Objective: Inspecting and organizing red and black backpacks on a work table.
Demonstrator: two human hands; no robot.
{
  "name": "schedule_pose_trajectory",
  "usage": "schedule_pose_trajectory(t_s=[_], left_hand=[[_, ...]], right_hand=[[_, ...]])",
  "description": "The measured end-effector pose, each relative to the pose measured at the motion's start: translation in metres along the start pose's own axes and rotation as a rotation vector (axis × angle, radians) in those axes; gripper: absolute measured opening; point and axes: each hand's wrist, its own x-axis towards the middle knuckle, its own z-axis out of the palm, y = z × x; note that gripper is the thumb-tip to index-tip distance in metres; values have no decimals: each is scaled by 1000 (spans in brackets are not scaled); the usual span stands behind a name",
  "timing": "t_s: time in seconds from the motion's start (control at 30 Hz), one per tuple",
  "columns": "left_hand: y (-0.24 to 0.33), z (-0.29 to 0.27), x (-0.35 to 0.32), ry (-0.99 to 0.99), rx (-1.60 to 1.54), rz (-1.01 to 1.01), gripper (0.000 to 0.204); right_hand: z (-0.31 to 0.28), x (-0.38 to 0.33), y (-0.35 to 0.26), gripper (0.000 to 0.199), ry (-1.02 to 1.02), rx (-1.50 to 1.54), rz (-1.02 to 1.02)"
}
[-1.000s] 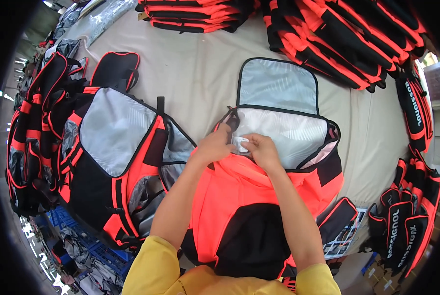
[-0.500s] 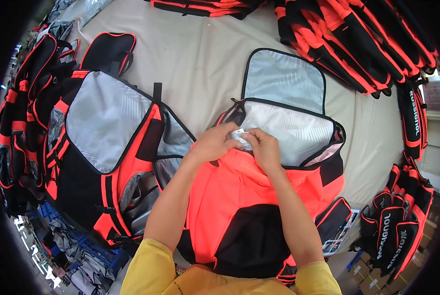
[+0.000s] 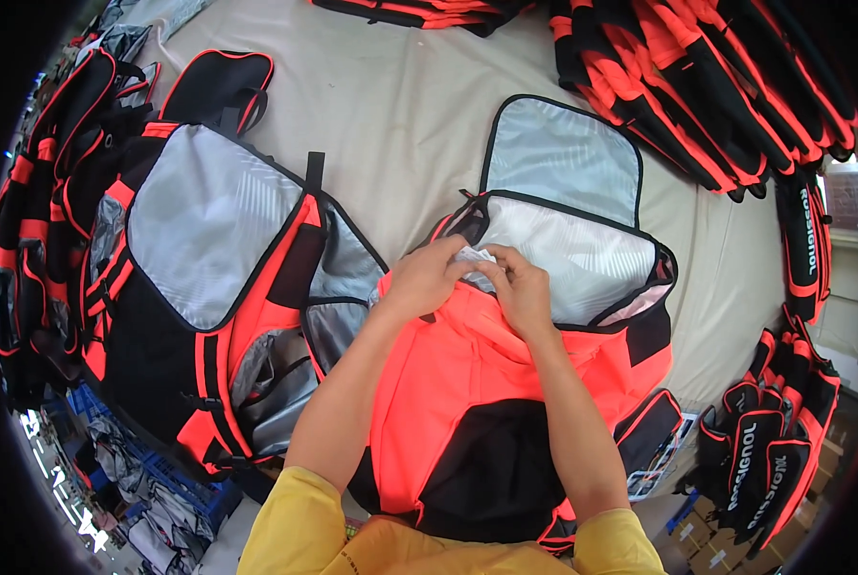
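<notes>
A coral and black backpack (image 3: pixel 429 383) lies in front of me, its top open and its grey-lined flap (image 3: pixel 565 158) folded away from me. Both hands meet at the near left edge of the opening, over the pale silvery lining (image 3: pixel 572 254). Between them is a small white label (image 3: pixel 475 256), partly covered by fingers. My left hand (image 3: pixel 427 280) is closed on the label's left side. From the right, my right hand (image 3: pixel 523 292) pinches the same label between thumb and fingers. Where the label joins the bag is hidden.
A second open backpack (image 3: pixel 165 369) with grey lining lies at my left, beside more bags (image 3: pixel 36 240). Stacked coral and black bags (image 3: pixel 678 91) fill the far right. Others hang or stand at the right edge (image 3: pixel 759 450). Beige cloth (image 3: pixel 381 105) covers the table.
The white label has turned and bunched between my fingers, and its face shows less. My hands stay at the same edge of the bag. The whole view has shifted slightly.
</notes>
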Motion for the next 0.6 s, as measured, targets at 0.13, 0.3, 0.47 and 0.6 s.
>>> schedule_pose_trajectory(t_s=[0.13, 0.3, 0.47, 0.6], left_hand=[[1, 2, -2, 51, -29, 14, 27], [-5, 4, -1, 43, 6, 28, 27], [-5, 10, -4, 123, -50, 13, 27], [3, 9, -9, 158, -77, -26, 29]], right_hand=[[-3, 0, -4, 26, -7, -85, 12], [-2, 2, -7, 26, -17, -113, 68], [-9, -5, -2, 25, 4, 44, 182], [-7, -17, 5, 23, -60, 425, 372]])
